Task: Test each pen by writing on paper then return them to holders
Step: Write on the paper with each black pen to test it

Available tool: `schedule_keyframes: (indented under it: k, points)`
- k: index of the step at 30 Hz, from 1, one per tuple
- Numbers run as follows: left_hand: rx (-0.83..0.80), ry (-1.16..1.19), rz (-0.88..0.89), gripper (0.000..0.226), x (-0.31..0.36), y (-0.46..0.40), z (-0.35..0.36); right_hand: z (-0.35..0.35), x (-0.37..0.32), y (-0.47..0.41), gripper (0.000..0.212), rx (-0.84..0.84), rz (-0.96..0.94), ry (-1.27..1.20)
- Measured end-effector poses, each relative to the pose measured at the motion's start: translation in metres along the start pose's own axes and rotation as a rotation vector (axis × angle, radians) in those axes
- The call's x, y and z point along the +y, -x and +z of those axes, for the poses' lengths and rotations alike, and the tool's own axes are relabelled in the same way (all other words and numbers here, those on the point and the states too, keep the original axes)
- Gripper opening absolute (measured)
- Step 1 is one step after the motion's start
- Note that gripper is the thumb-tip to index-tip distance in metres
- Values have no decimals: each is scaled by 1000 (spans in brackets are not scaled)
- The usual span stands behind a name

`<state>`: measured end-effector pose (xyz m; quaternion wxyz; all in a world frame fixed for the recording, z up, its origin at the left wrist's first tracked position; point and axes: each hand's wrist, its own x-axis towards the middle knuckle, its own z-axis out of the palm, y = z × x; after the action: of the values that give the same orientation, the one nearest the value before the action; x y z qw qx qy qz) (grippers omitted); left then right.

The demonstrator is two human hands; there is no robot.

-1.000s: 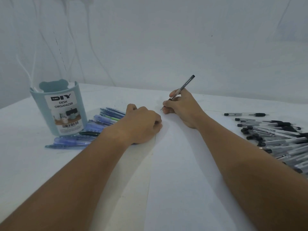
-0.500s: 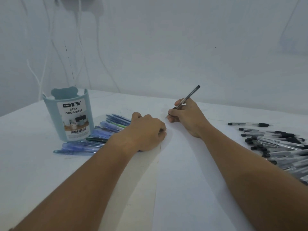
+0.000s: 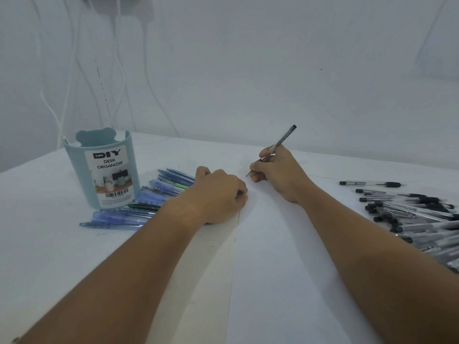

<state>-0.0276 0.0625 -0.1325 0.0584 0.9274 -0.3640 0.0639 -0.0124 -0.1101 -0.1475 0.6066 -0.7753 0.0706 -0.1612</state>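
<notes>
- Right hand [image 3: 278, 172] pinches a dark pen [image 3: 279, 146] in a writing grip, tip down at the far end of the paper [image 3: 285, 269]. Barrel tilts up and away.
- Left hand [image 3: 221, 194] is a loose fist, holding nothing I can see, resting on the paper's left edge as a weight.
- Holder [image 3: 99, 167], pale blue, "DIY DESK ORGANIZER" label, stands upright at the left of the desk [image 3: 37, 244]. Can't see any pens inside it.
- Risks, my read:
  - Tip sits near the sheet's far edge; a long stroke could run off onto the desk.
  - If the left fist lifts, the paper can slide under the pen.
  - Left forearm lies just beside the blue pens [image 3: 139, 207]; a sweep could scatter them or nudge the holder.
  - Tested and untested piles could get mixed, since both lie loose.
- Counts: one holder, one sheet, one pen in hand. Blue pile roughly a dozen, overlapping. Black-capped pens [image 3: 409, 212] on the right: twenty-plus, runs out of view, no exact count.
</notes>
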Motion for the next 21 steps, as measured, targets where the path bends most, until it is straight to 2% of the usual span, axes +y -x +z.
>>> schedule_keyframes:
  k: [5,12,16,21]
  points:
    - [-2,-5,1,32,-1,-1,1,-2,-1,1,28,10,35,-104]
    - [8,1,6,32,-1,0,2,2,1,1,24,32,-14,48]
    - [12,22,4,32,-2,0,2,-3,-3,1,28,43,28,-127]
    - [-9,9,2,32,-1,-1,2,-1,1,2,25,15,-17,26]
